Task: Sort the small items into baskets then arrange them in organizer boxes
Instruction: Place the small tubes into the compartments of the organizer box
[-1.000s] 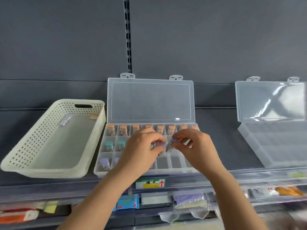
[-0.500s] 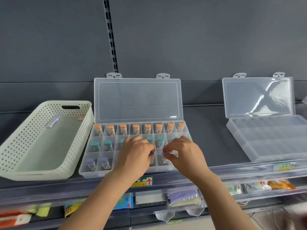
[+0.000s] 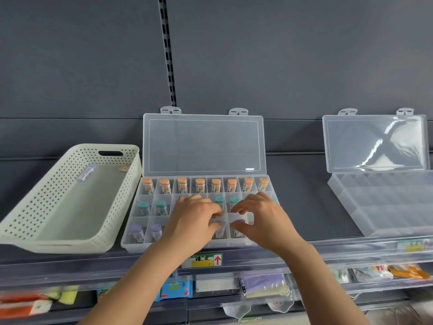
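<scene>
Both hands have dropped from above the middle row to the front row of the centre organizer box [image 3: 203, 146], and the two vials they carried now sit in neighbouring compartments at centre frame.

Two organizer boxes stand with lids raised, the second box [image 3: 386, 202] at right. One basket [image 3: 30, 207] at left holds one loose vial [image 3: 86, 172] and one orange piece [image 3: 123, 168]. The back row has eight orange-capped vials [image 3: 200, 184]. Four teal-capped vials [image 3: 143, 206] show plainly in the middle row; others may be hidden. Two purple-capped vials [image 3: 135, 228] stand at the front left.

The left hand [image 3: 194, 221] pinches the cap of the pinched vial [image 3: 219, 224] between fingertips and thumb. The right hand [image 3: 262, 221] has loosely curled fingers lifted off the neighbouring vial [image 3: 239, 223], with only the thumb beside its cap.

A green-and-yellow shelf tag [image 3: 205, 260] bears a red up-arrow; its characters are unreadable.
</scene>
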Demonstrator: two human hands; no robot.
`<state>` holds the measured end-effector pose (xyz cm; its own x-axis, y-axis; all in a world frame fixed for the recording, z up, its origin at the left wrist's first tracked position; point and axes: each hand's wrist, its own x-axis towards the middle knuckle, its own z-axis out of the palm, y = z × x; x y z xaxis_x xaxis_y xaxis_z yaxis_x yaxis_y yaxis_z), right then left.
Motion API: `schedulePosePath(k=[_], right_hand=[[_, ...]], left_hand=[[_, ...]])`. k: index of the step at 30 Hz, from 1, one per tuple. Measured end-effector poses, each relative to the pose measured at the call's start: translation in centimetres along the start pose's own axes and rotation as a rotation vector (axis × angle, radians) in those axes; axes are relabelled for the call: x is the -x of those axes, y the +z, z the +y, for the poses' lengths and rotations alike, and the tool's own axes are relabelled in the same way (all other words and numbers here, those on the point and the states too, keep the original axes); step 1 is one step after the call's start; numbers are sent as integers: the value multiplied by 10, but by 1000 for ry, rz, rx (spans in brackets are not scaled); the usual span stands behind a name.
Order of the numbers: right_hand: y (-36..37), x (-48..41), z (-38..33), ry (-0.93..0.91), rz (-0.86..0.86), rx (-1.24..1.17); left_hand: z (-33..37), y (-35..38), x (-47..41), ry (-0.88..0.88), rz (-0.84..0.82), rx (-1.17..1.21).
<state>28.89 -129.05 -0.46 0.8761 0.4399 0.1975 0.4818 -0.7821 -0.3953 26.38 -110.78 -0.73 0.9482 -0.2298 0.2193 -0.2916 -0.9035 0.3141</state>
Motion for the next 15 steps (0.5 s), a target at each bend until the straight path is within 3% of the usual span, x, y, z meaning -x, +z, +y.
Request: schedulePosePath(k=[7, 11, 15], right_hand=[[-3, -51, -43, -90, 84, -5], [8, -92, -88, -210, 29, -13], [32, -134, -138, -323, -71, 61]], left_hand=[[-57, -54, -6, -161, 107, 4], [-114, -79, 1, -310, 152, -101], [-173, -87, 10, -464, -11, -300]])
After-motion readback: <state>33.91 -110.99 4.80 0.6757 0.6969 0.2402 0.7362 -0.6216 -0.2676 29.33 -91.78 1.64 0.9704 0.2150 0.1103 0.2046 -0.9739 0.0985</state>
